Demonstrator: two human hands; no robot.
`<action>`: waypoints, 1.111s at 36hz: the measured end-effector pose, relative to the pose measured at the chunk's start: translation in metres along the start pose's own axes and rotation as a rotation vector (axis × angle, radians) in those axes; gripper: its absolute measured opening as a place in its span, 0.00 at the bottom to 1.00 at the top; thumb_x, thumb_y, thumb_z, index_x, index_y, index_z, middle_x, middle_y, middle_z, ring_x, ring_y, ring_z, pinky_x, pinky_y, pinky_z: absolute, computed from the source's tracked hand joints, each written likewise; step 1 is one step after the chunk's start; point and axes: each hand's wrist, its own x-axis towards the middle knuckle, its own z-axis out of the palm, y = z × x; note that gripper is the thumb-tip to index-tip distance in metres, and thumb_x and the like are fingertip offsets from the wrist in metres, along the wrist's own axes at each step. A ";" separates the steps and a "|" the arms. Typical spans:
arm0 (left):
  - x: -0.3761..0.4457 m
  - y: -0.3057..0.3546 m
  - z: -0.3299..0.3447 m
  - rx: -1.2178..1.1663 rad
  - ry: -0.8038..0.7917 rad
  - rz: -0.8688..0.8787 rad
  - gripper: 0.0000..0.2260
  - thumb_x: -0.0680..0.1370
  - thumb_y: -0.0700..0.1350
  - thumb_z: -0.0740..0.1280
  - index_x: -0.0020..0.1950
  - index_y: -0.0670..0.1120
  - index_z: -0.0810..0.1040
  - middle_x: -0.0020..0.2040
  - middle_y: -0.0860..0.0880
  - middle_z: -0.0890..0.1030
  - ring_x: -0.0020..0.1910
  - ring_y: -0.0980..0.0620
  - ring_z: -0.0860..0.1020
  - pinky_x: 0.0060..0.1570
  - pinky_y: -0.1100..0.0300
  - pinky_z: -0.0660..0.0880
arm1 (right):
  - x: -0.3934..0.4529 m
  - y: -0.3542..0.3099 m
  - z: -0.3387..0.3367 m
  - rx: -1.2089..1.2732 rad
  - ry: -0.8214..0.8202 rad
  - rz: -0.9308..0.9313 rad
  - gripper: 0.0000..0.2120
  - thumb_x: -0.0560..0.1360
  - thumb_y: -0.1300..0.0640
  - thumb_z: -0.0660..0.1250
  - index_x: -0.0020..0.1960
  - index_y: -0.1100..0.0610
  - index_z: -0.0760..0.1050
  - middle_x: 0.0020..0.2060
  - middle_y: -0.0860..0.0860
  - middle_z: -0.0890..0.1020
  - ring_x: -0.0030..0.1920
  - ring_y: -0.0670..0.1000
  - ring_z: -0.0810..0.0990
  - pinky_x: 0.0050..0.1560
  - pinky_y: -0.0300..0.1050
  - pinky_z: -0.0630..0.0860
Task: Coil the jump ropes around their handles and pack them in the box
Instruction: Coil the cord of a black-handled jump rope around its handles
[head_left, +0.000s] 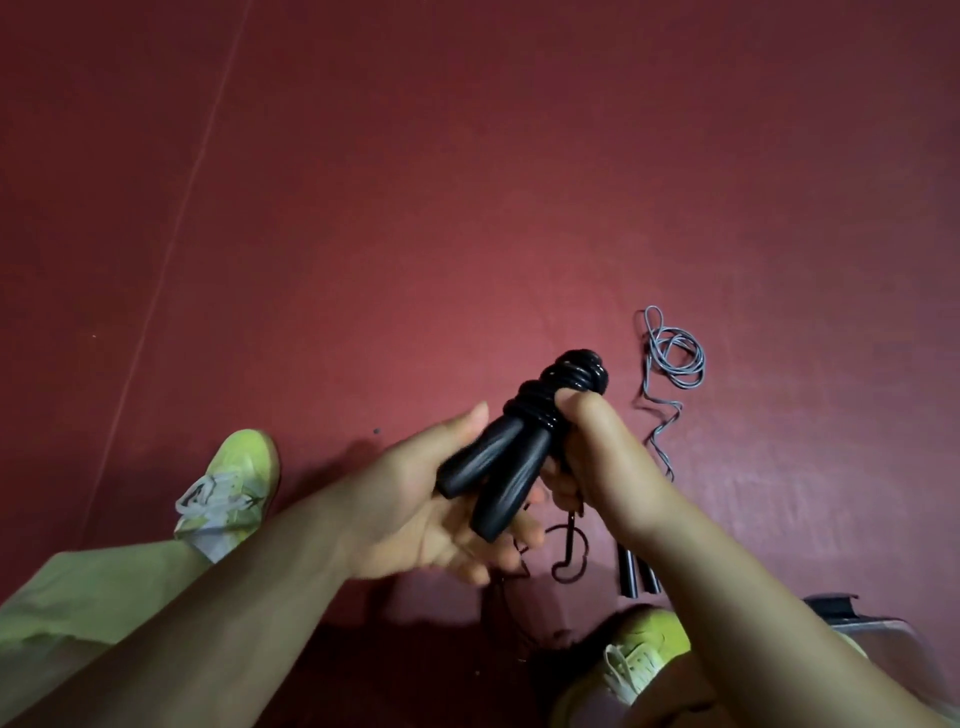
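Held up over the dark red floor (467, 182): a black jump rope with two smooth black handles (498, 467), its cord wound in thick coils around the top ends. Left hand (431, 514) underneath, palm up, fingers loosely spread, cradling the handle ends. Right hand (587, 452) gripping the coiled part, thumb pressed on the wraps, fingers curled behind. Beside, on the floor, a thin grey loose jump rope (672, 358) in loops, its dark handles (636, 569) near the right forearm. Yellow-green sneakers (234, 483) below.
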 end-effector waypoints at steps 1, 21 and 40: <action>-0.001 -0.001 0.001 -0.060 -0.070 -0.030 0.34 0.72 0.68 0.55 0.52 0.39 0.80 0.39 0.41 0.82 0.32 0.47 0.80 0.30 0.60 0.76 | 0.000 0.001 0.000 -0.011 -0.025 -0.011 0.24 0.63 0.35 0.57 0.39 0.57 0.67 0.25 0.49 0.67 0.28 0.50 0.61 0.32 0.46 0.58; -0.009 -0.006 0.020 0.346 0.367 0.169 0.33 0.79 0.65 0.45 0.49 0.40 0.78 0.31 0.45 0.76 0.25 0.50 0.72 0.21 0.64 0.58 | -0.032 -0.019 0.014 -0.353 0.042 0.033 0.28 0.81 0.40 0.48 0.37 0.58 0.71 0.22 0.47 0.68 0.20 0.46 0.62 0.22 0.36 0.58; -0.174 -0.011 0.137 1.133 0.845 0.650 0.13 0.75 0.64 0.58 0.46 0.55 0.71 0.43 0.56 0.75 0.43 0.57 0.74 0.40 0.57 0.70 | -0.213 -0.101 0.083 -0.278 0.196 -0.321 0.30 0.75 0.31 0.53 0.42 0.57 0.76 0.31 0.51 0.76 0.28 0.50 0.69 0.30 0.43 0.64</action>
